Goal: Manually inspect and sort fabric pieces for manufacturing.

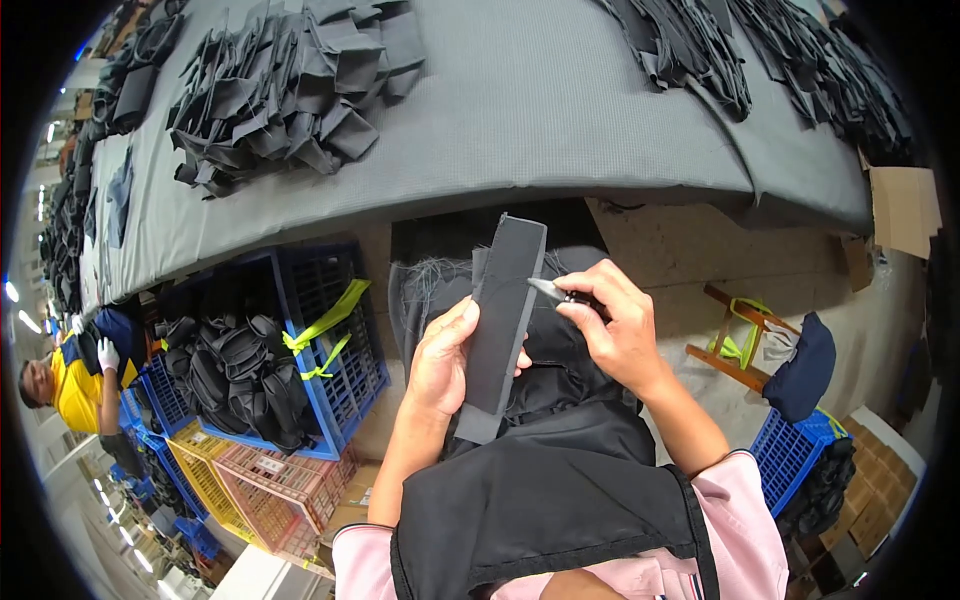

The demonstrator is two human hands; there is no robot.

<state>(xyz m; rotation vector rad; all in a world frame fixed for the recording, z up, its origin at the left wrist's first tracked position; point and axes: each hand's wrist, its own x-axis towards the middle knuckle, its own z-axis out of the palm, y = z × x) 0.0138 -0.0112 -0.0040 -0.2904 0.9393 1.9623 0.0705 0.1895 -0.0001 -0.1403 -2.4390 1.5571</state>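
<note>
My left hand [444, 362] grips a long dark grey fabric strip [505, 290] with paler edges, its thumb on the near face and fingertips showing at the far side. The strip stands tilted above my lap, its top leaning right. In my right hand [622, 325] is a pair of thread snips [550, 291], black at the handle, fingers wrapped round it. The silver tip points left and meets or nearly meets the strip's right edge. Loose grey threads [437, 283] lie on the dark cloth over my knees, beneath the strip. A black apron [550, 490] covers my front.
A grey-covered table [520, 110] spans the far side, with stacked dark fabric pieces [290, 90]. At left stands a blue crate [345, 340] of black padded items, near pink and yellow crates. A wooden stool [745, 345] is at right. A person in yellow [80, 395] stands far left.
</note>
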